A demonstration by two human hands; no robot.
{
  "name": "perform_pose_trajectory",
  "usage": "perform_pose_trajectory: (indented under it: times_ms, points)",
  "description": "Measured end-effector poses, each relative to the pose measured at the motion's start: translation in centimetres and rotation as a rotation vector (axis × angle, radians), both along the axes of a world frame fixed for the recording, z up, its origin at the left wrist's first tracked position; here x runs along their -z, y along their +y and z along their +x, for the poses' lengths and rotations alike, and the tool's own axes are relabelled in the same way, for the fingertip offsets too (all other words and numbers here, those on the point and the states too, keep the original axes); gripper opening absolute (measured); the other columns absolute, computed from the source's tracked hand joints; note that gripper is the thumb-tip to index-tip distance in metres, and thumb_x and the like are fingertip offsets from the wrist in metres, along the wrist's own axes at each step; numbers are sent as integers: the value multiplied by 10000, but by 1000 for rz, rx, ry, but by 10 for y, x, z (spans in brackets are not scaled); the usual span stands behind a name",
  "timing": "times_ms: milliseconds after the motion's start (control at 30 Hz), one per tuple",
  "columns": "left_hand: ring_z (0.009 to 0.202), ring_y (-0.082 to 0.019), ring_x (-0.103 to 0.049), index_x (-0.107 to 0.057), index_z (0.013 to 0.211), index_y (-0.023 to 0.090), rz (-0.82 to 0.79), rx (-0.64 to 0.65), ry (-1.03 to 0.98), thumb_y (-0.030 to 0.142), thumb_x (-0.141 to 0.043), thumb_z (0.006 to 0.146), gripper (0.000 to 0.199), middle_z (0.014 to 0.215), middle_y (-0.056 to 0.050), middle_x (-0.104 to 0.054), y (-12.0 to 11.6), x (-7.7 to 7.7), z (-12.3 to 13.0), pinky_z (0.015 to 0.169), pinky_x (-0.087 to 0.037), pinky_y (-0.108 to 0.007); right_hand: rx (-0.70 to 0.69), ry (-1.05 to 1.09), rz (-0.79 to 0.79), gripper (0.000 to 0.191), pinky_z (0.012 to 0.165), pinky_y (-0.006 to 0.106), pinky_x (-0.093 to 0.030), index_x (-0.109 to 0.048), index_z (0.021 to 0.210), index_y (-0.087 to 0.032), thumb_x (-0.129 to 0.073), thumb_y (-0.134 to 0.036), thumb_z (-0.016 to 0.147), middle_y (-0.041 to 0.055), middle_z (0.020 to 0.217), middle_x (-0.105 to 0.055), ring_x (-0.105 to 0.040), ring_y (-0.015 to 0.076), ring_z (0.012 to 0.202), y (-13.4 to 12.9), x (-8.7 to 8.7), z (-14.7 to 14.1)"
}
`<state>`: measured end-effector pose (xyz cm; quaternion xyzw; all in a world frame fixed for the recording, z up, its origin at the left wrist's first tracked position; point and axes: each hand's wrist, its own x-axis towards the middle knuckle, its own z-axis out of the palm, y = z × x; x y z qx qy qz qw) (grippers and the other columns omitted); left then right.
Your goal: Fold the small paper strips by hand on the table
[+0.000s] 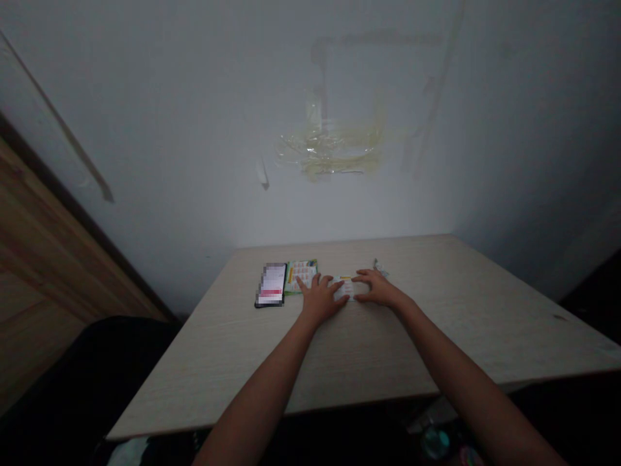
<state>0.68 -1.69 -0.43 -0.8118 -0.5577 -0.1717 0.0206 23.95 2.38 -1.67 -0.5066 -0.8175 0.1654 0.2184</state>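
A small white printed sheet (pixel 345 289) lies flat on the table between my two hands. My left hand (pixel 322 298) rests with its fingers spread, its fingertips at the sheet's left side and its other fingers reaching the edge of a green-edged printed card (pixel 299 274). On the sheet's right side, my right hand (pixel 376 287) has its thumb and fingers apart, touching or close to the edge. A phone (pixel 272 285) with a lit, partly blurred screen lies left of the card.
The pale wooden table (pixel 233 362) stands against a wall (pixel 184 129) with peeling tape (pixel 334 152). A small crumpled scrap (pixel 380 267) lies behind my right hand. Dark fabric (pixel 97 382) is at the lower left.
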Motion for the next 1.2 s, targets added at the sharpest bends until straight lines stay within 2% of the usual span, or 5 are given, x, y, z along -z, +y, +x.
perform_pose_trajectory:
  times_ms: [233, 667, 767, 933, 1200]
  points:
    - [1396, -368, -329, -588, 1303, 472, -21, -10, -2, 662, -484, 888, 468, 1418, -8, -562, -1, -2, 0, 1037, 120, -835, -27, 34, 3, 636, 1159, 513, -279, -676, 1265, -227, -814, -447, 685, 162, 1474, -480, -414, 330, 1377, 1, 5, 4]
    - [1392, -377, -326, -570, 1330, 474, -45, -23, 33, 658, -479, 893, 483, 1436, -10, -541, -4, -7, 2, 1052, 93, -828, -30, 73, 15, 586, 1153, 526, -293, -694, 1234, -258, -825, -417, 685, 142, 1452, -507, -439, 318, 1362, -3, 3, 5]
    - [1392, -376, -327, -575, 1325, 466, -37, -16, 35, 664, -470, 893, 486, 1434, -12, -543, -3, -6, 2, 1044, 96, -834, -46, 116, 28, 485, 1149, 515, -308, -725, 1171, -262, -810, -395, 713, 128, 1416, -538, -463, 295, 1339, -3, 3, 6]
    - [1394, -364, -328, -581, 1312, 467, -26, -11, 24, 669, -466, 893, 480, 1428, -12, -552, -2, -4, 1, 1050, 106, -825, -78, 177, 55, 151, 1142, 476, -327, -791, 938, -275, -699, -326, 830, 77, 1306, -617, -532, 236, 1252, -3, 2, 7]
    - [1392, -375, -330, -566, 1329, 464, -20, -9, 44, 660, -467, 895, 486, 1432, -12, -543, -4, -5, 2, 1048, 79, -836, -80, 198, 46, 132, 1115, 460, -363, -801, 866, -254, -708, -339, 825, 85, 1314, -626, -553, 248, 1231, -2, 3, 6]
